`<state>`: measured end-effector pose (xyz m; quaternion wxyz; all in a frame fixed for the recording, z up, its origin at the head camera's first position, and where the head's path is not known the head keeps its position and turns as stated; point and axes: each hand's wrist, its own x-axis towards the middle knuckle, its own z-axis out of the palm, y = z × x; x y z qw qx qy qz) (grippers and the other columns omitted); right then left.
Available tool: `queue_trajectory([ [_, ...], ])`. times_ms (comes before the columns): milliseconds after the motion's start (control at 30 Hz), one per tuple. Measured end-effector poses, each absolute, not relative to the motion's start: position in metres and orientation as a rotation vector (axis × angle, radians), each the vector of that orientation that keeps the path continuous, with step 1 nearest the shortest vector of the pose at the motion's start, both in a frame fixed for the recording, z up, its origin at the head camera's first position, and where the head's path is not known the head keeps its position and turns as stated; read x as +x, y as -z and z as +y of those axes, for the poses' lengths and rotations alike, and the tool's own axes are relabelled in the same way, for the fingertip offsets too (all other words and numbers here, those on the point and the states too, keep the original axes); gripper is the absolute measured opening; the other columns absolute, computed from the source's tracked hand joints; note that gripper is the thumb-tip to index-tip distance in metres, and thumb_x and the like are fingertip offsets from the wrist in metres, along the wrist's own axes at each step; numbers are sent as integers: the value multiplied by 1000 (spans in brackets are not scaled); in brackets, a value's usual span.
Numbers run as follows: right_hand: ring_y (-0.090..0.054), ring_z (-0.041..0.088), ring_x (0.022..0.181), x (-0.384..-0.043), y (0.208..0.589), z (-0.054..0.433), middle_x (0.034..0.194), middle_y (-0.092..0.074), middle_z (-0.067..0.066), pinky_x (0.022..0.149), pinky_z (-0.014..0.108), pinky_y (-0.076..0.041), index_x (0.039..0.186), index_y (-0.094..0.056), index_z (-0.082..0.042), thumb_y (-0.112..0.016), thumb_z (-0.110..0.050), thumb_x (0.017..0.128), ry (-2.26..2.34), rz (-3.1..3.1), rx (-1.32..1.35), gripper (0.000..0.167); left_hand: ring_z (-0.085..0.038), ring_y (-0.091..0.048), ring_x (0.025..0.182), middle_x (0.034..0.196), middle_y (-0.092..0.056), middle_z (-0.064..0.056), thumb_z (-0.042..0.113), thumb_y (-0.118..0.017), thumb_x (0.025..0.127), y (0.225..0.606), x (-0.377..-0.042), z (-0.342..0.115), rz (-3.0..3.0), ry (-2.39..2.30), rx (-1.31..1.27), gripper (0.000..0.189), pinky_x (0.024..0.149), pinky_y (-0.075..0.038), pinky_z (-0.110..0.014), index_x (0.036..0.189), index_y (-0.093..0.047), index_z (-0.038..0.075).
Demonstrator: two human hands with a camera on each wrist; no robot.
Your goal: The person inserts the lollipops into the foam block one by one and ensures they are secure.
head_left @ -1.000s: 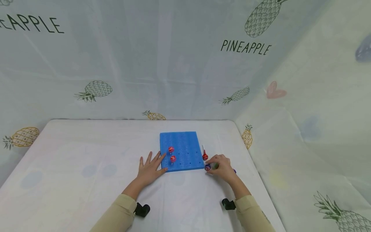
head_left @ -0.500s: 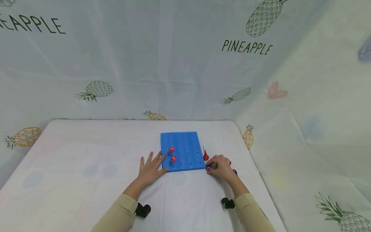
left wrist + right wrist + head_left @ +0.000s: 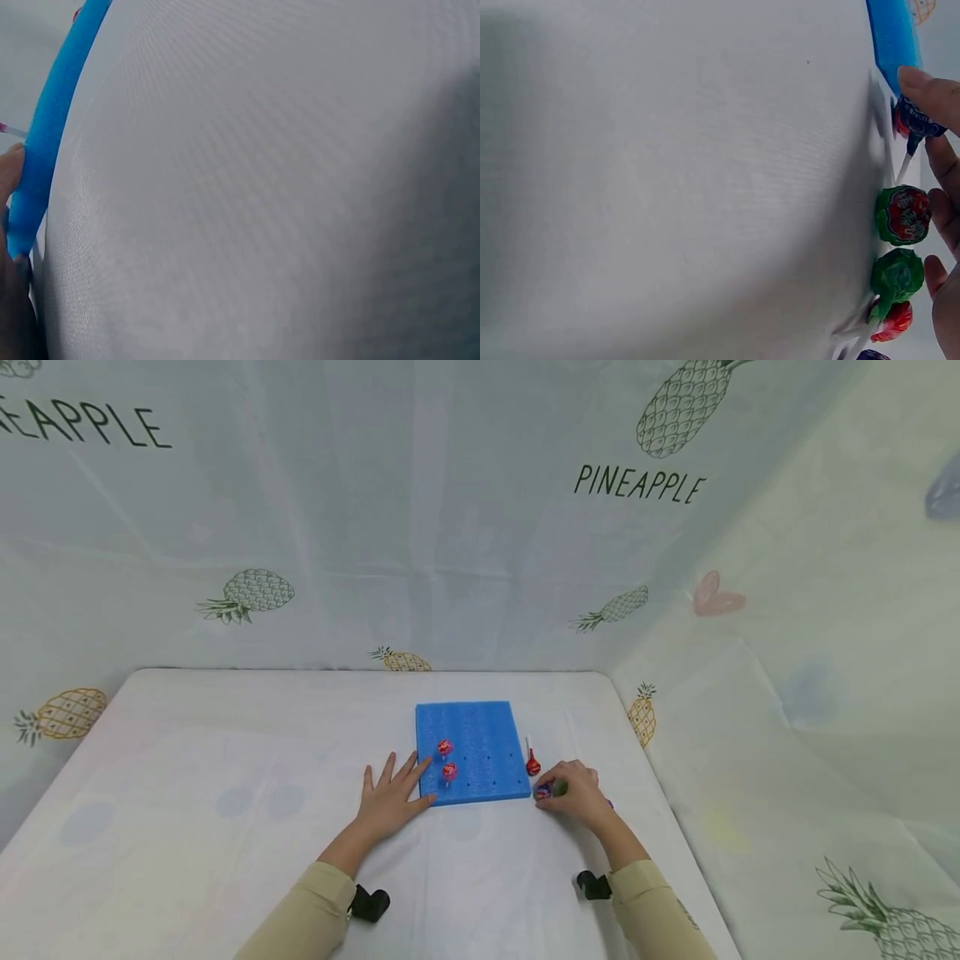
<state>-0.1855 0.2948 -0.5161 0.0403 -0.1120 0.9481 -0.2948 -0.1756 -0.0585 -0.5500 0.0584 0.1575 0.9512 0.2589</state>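
Note:
My left hand point(image 3: 386, 804) lies with spread, straight fingers at the left edge of a blue board point(image 3: 483, 727), thumb and index finger on it. Two red lollipops point(image 3: 445, 747) stand upright in the board's left part, near small holes. At the board's near right corner, my right hand point(image 3: 579, 795) pinches a dark blue-wrapped lollipop point(image 3: 919, 118) between thumb and index finger. Its white stick points down away from the board in the right wrist view. Beside the other fingers lie a green-and-red lollipop point(image 3: 904, 216) and a green lollipop point(image 3: 898, 275).
A red lollipop point(image 3: 533, 765) lies right of the board, stick pointing away. Another red lollipop point(image 3: 892, 322) and a purple wrapper point(image 3: 872, 355) show beyond the green ones. The white-covered table point(image 3: 247, 727) meets a pineapple-print curtain at the back and right.
The dark blue lollipop has shifted slightly right, deeper between the right thumb and index finger. My left hand stays at the board, and the two standing lollipops have not moved.

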Motion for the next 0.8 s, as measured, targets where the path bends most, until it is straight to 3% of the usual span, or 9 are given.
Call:
queue_trajectory([
  [500,-54,26,93,-190,501,299,85,-68,-11,86,48,-25,93,-76,-13,-82,-11,72,1122,3037,-593,23,-41,-1,146,160,-23,-9,54,-54,95,550,-176,-59,2876,-788,479,71,107,11,-68,154,-31,23],
  [800,-51,18,96,-199,487,294,91,-69,-8,93,52,-23,99,-76,-9,-79,-10,76,1152,3059,-671,23,-41,-1,146,159,-24,-10,54,-54,94,550,-175,-59,2874,-805,481,70,107,10,-68,154,-33,23],
])
